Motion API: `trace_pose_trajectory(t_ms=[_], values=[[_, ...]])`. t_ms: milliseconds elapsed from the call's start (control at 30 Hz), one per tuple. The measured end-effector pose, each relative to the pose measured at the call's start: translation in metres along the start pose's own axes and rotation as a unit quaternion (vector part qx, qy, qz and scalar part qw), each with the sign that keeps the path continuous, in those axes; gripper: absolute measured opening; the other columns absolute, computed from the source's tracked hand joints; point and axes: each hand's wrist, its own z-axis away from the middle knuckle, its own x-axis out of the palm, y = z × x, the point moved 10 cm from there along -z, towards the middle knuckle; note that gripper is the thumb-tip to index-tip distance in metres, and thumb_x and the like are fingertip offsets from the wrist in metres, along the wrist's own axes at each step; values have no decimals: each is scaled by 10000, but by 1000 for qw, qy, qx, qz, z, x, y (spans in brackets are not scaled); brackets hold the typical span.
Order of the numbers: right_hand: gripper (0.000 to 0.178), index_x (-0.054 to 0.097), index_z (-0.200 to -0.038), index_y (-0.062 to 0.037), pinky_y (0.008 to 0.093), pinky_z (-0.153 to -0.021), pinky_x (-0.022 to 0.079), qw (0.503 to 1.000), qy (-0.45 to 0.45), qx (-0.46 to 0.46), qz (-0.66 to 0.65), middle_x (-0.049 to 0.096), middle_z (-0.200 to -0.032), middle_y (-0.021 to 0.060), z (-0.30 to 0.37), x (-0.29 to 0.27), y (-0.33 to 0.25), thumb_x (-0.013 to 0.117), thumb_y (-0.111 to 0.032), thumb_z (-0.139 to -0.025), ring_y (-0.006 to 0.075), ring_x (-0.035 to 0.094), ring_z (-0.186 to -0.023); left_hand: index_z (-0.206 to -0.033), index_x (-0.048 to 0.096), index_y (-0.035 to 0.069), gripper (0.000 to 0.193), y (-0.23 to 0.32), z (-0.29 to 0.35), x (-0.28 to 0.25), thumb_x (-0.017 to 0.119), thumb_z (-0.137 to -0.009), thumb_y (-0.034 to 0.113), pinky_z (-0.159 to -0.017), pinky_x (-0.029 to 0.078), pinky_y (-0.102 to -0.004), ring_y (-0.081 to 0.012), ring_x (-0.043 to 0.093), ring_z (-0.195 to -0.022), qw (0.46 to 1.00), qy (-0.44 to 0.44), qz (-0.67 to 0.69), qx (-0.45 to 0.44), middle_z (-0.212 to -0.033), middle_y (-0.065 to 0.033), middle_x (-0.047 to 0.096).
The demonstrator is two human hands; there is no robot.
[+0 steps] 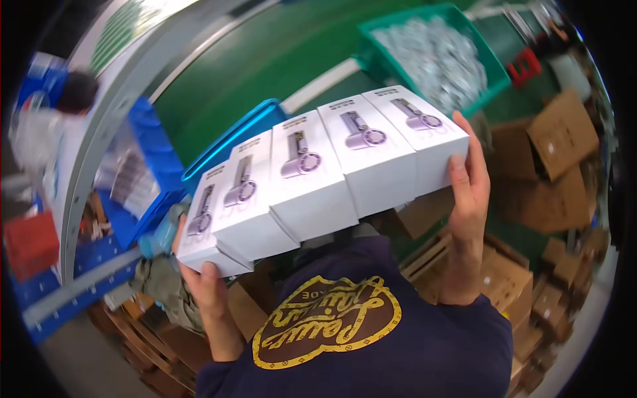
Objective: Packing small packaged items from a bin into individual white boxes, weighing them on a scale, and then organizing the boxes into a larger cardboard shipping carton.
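Between both hands (207, 286) (470, 189), oblong white boxes (312, 192).

Five white boxes (318, 202), purplish-grey device pictures printed on their upper faces, sit side by side in a slanting, slightly staggered row between left hand (207, 289) and right hand (470, 192).

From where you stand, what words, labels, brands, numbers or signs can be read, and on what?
White boxes: small dark print above each device picture, too blurred to read.
Dark shirt: large yellow script, partly legible; I don't copy out printed words.
Open carton: marks, too small to read.
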Motion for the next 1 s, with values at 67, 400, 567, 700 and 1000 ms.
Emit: trace_pose_trajectory(t_ms=[67,400,567,700,1000], values=[[483,416,-1395,17,290,-1015,345,995,93,11,37,531,-1274,112,27,-66,21,494,-251,-1001,172,488,-1159,-1454,245,-48,985,-25,8,67,704,-783,507,-1095,288,-393,-274,409,-1302,999,-52,-4,-9,-1422,-204,377],[473,529,-1322,-10,327,-1012,388,912,307,185,198,577,-1295,170,135,-306,232,524,-342,-986,244,543,-1176,-1476,229,-47,686,-210,69,350,505,-962,313,-1110,266,-337,-240,421,-1301,945,-230,70,-221,-1434,-175,412],[462,549,-1318,-101,325,-900,467,890,287,255,247,665,-1111,186,124,-349,367,513,-410,-977,251,632,-1058,-1458,273,-48,639,-319,71,418,466,-982,331,-1088,302,-331,-219,448,-1265,933,-236,-12,-272,-1383,-156,454],[469,547,-1317,-114,335,-882,478,871,303,280,267,670,-1100,189,119,-361,465,506,-431,-974,290,647,-1039,-1427,328,-34,612,-403,52,458,507,-973,337,-1066,328,-323,-199,464,-1235,918,-241,-44,-311,-1340,-125,484],[462,531,-1312,-116,406,-890,471,825,319,389,257,667,-1077,209,116,-384,615,495,-428,-973,364,631,-1024,-1366,445,-10,559,-591,20,533,525,-974,381,-1063,328,-316,-191,473,-1235,893,-245,-45,-375,-1350,-92,503]])
